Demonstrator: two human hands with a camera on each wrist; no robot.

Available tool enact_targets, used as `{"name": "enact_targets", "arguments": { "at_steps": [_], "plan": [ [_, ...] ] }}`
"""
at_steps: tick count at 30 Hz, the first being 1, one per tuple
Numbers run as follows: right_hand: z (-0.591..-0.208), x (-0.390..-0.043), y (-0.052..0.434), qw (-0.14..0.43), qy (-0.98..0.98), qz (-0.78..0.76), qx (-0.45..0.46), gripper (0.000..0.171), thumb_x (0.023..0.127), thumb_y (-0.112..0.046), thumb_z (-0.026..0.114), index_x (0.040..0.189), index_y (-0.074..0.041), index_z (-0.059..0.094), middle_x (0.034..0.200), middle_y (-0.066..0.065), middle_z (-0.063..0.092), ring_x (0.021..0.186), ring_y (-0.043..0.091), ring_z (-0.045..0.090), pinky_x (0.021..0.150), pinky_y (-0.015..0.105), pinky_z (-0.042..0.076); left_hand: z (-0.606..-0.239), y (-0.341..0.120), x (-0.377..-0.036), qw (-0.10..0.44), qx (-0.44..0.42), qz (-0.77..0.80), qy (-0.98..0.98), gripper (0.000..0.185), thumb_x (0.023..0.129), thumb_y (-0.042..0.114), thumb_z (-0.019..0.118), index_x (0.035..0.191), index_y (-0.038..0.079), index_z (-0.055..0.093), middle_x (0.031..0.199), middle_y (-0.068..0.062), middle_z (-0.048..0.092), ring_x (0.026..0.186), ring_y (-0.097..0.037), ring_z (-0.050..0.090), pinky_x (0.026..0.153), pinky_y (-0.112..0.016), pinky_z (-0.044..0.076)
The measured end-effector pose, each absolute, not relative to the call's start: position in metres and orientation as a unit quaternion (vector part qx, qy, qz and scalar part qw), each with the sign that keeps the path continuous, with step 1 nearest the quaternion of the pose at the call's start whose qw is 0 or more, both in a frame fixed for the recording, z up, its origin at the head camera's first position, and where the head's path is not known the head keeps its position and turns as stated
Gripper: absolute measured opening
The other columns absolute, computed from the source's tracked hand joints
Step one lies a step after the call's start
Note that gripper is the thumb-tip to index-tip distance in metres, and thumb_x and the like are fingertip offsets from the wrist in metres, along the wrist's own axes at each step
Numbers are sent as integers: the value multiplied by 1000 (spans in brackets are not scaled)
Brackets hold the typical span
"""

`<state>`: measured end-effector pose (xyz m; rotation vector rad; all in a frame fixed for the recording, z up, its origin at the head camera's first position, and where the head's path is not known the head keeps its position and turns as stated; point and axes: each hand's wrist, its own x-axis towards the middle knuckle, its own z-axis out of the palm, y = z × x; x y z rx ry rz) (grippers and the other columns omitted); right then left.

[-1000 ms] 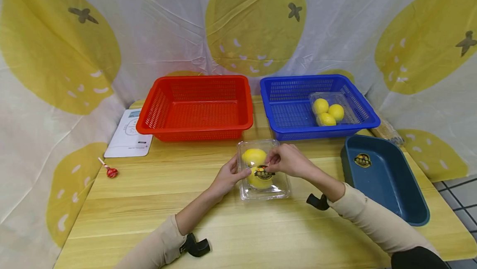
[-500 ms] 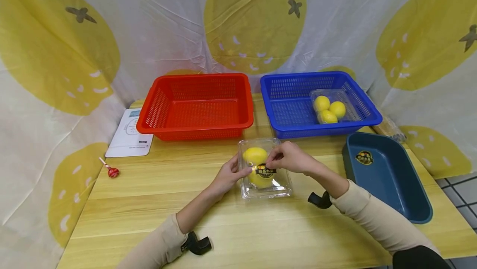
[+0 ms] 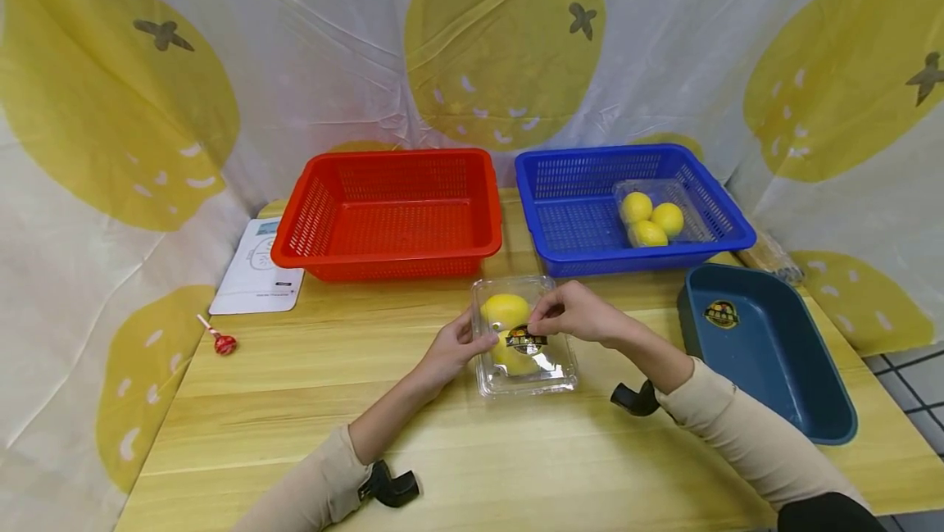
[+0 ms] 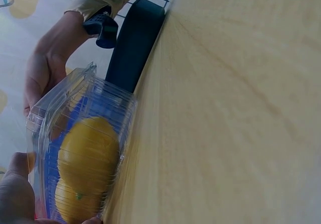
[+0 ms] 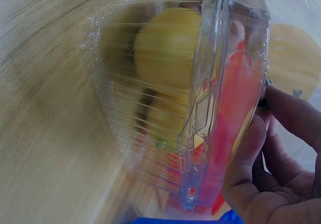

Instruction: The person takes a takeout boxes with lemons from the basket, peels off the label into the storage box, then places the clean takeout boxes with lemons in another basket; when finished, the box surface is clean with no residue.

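A clear plastic clamshell box (image 3: 490, 383) with yellow lemons (image 3: 505, 311) inside stands on the table in front of me, its lid down. My left hand (image 3: 452, 354) grips its left side, thumb over the lid's edge. Over the lid, my right hand (image 3: 583, 316) pinches the upper edge of a black and gold sticker (image 3: 526, 342) between thumb and index finger. The sticker overlaps the lemons in the head view. From the right wrist, the right fingertips (image 5: 258, 128) are right at the lid, with a dark sliver of the sticker between them.
Behind stand a red basket (image 3: 391, 263) and a blue basket (image 3: 575, 256), the blue one holding another box of lemons (image 3: 649, 233). A dark teal tub (image 3: 774, 352) bearing a similar sticker (image 3: 721, 314) is at the right. A white card (image 3: 258, 278) and a lollipop (image 3: 224, 343) lie left.
Both hands and the box have stayed nearly in place. The pinched sticker has tilted slightly and its face catches more glare than half a second ago.
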<state>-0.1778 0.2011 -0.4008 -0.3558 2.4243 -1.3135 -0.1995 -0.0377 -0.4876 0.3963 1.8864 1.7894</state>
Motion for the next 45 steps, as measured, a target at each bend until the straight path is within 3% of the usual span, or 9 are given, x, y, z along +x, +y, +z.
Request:
{"name": "enact_targets", "arguments": {
  "at_steps": [28, 45],
  "plan": [
    [-406, -178, 212, 201, 827, -509, -128, 13, 87, -9, 71, 93, 2, 72, 91, 9, 70, 81, 14, 60, 79, 30, 54, -489, -38, -200, 256, 144, 657, 695, 79, 91, 21, 69, 155, 11, 24, 158, -14, 31, 143, -34, 36, 117, -48, 30],
    [-412, -180, 218, 219, 798, -547, -126, 16, 86, -11, 73, 94, 3, 71, 86, 0, 68, 79, 12, 60, 78, 29, 53, -488, -37, -200, 255, 143, 658, 694, 79, 91, 21, 69, 155, 8, 24, 158, -16, 31, 141, -35, 38, 116, -49, 31]
  ]
}}
